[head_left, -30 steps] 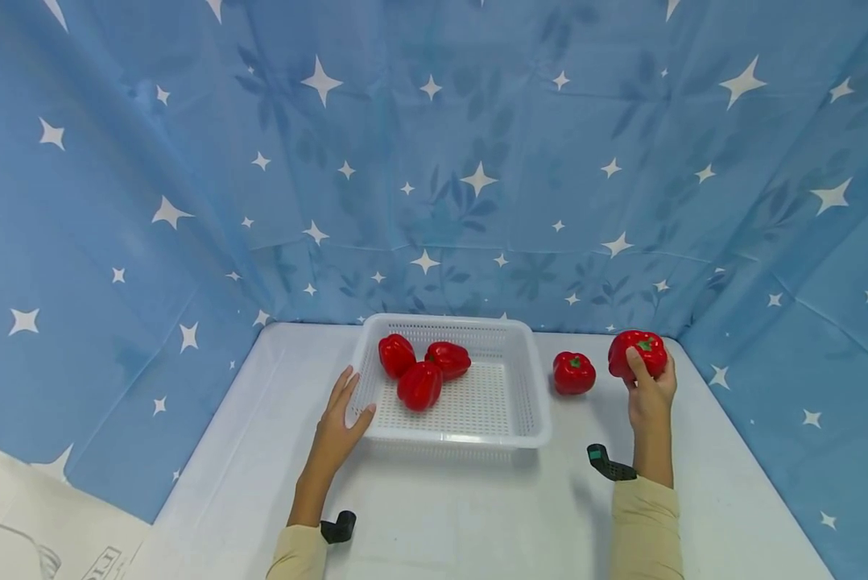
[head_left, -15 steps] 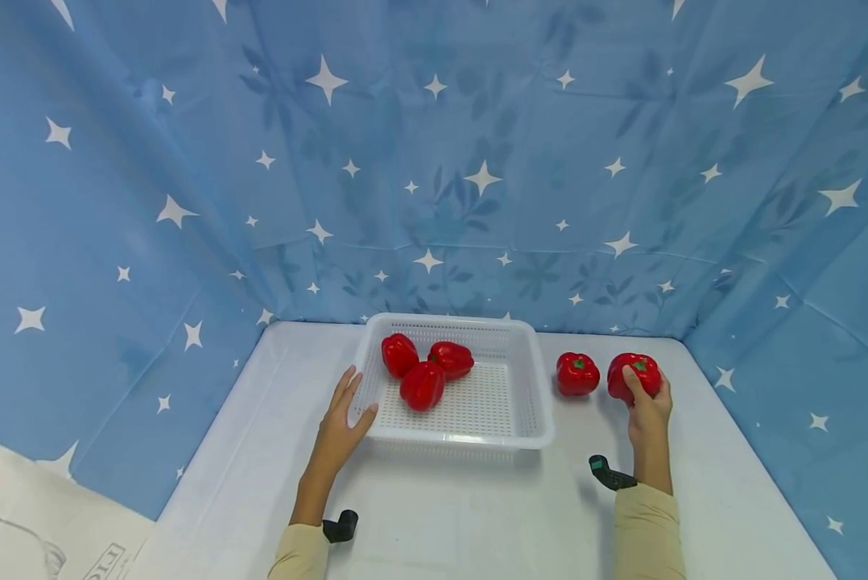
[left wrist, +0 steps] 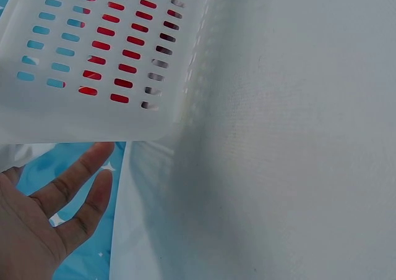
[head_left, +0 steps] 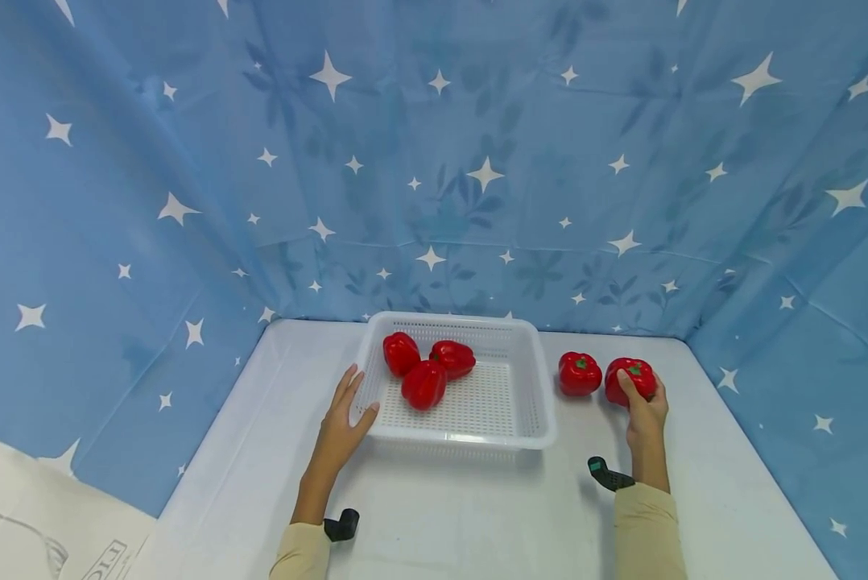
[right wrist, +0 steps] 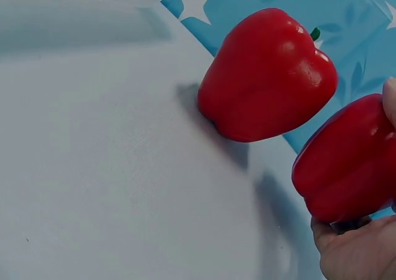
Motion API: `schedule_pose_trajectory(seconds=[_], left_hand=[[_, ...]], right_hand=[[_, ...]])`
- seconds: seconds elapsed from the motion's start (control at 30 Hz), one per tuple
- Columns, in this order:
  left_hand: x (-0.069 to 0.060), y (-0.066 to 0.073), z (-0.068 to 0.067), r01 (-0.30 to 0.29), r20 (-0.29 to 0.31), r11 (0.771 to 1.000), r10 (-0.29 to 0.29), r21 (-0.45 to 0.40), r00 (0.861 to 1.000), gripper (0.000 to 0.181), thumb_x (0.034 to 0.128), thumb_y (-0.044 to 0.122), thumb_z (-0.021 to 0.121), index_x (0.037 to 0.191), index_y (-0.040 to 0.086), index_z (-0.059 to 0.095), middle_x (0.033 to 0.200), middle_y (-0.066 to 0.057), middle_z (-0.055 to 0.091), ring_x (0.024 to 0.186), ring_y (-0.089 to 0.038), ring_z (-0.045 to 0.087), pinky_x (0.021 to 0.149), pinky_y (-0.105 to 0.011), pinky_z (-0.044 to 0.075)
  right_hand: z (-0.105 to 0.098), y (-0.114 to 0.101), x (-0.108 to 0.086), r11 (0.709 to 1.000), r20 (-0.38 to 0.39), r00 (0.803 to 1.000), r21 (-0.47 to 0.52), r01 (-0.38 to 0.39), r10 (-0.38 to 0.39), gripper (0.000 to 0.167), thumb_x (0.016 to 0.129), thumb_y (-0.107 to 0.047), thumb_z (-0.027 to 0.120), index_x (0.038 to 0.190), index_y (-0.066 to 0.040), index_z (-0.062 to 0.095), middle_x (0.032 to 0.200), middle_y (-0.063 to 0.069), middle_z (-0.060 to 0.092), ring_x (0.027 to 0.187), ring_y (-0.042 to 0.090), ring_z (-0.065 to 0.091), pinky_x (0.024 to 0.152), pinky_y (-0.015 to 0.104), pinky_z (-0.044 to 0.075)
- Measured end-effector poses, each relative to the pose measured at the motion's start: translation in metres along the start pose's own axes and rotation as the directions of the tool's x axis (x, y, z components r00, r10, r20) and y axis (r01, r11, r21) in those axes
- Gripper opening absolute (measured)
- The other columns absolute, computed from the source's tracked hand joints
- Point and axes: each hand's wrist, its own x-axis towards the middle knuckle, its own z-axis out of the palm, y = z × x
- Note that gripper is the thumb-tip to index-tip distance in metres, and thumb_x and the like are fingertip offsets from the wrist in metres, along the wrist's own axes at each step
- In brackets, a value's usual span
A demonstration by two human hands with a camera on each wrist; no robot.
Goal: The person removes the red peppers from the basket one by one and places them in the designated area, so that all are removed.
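My right hand [head_left: 646,415] grips a red bell pepper [head_left: 613,377] at the table's far right, thumb on its near side. Whether this pepper touches the table cannot be told. Just left of it sits a second red bell pepper [head_left: 579,374], green stem up; in the right wrist view the standing pepper [right wrist: 266,76] and the held pepper [right wrist: 349,162] are slightly apart. My left hand [head_left: 338,431] has its fingers spread at the left side of a white perforated basket [head_left: 456,440]. Three red bell peppers lie inside, among them a front one [head_left: 424,387].
A white table [head_left: 463,515] carries everything. Blue star-patterned cloth [head_left: 434,177] stands behind it and on both sides. Pale printed material [head_left: 50,507] shows at the lower left. Each wrist wears a black camera, such as the right one [head_left: 609,475].
My right hand has lowered the held bell pepper and brought it slightly left, closer to the pepper standing beside it. My left hand stays at the basket's side.
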Motion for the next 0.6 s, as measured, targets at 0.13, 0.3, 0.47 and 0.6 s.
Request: schedule_pose_trajectory(seconds=[0.13,0.3,0.47,0.6], left_hand=[[0.0,0.0,-0.001,-0.008,-0.01,1.0,0.008,0.002,1.0,0.066,0.0932,0.036,0.062,0.152,0.02,0.036,0.163,0.01,0.021,0.147,-0.03,0.032,0.106,-0.053,0.039],[0.001,0.0,-0.002,-0.023,-0.018,1.0,0.023,0.003,1.0,0.067,0.0926,0.036,0.063,0.152,0.018,0.036,0.163,0.007,0.021,0.147,-0.032,0.031,0.105,-0.054,0.039],[0.0,0.001,-0.002,-0.016,-0.009,1.0,0.016,-0.003,1.0,0.068,0.093,0.036,0.062,0.152,0.018,0.035,0.163,0.007,0.02,0.148,-0.031,0.029,0.107,-0.054,0.038],[-0.001,0.001,-0.001,-0.011,-0.003,1.0,0.011,-0.005,1.0,0.068,0.0936,0.037,0.062,0.153,0.019,0.034,0.164,0.007,0.019,0.148,-0.031,0.028,0.108,-0.054,0.037]], right_hand=[[0.0,0.003,0.004,0.999,0.004,1.0,-0.043,-0.005,0.005,0.091,0.085,-0.043,0.072,0.157,-0.028,0.018,0.164,-0.003,0.016,0.152,0.019,0.014,0.121,0.034,0.025],[0.001,0.007,0.007,0.997,0.003,1.0,-0.071,-0.008,0.008,0.092,0.084,-0.046,0.072,0.157,-0.027,0.018,0.165,-0.003,0.015,0.153,0.02,0.012,0.122,0.036,0.023],[0.002,0.008,0.008,0.997,0.01,1.0,-0.078,-0.01,0.011,0.094,0.082,-0.049,0.072,0.157,-0.029,0.017,0.165,-0.003,0.014,0.153,0.02,0.011,0.122,0.035,0.022],[0.001,0.011,0.008,0.995,0.01,1.0,-0.094,-0.02,0.021,0.096,0.082,-0.051,0.071,0.157,-0.029,0.016,0.165,-0.003,0.013,0.153,0.021,0.011,0.122,0.037,0.023]])
